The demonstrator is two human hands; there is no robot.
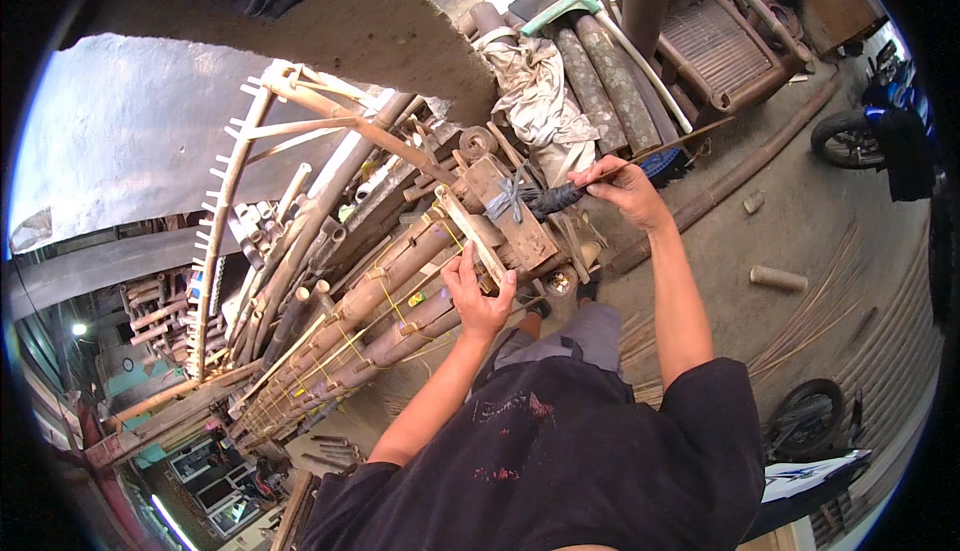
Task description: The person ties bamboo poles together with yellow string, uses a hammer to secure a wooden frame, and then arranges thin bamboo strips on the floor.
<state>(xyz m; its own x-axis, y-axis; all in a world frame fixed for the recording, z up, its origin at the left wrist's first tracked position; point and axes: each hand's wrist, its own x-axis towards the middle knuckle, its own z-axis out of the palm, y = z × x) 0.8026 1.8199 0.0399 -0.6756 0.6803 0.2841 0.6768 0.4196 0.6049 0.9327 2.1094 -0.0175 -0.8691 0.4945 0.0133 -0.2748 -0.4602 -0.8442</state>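
Note:
My left hand (478,296) is closed around the lower end of a pale bamboo piece (470,233), which lies slanting beside a wooden block (525,239). Grey strips (512,196) are tied in a knot on that block. A black-wrapped, rod-like part (557,199) sticks out from the knot toward my right hand (625,194). The fingers of this hand pinch a thin, flat brown strip (690,139) that reaches past them to the upper right. Whether the strip joins the black-wrapped part is hidden by my fingers.
Long bamboo poles (400,311) bound with yellow cord run to the lower left. A toothed wooden frame (240,166) rises behind them. Thick bamboo (610,71), a cloth (540,101) and a bamboo chair (715,41) stand beyond. Motorbike wheels (850,141) and loose sticks (820,306) are at right.

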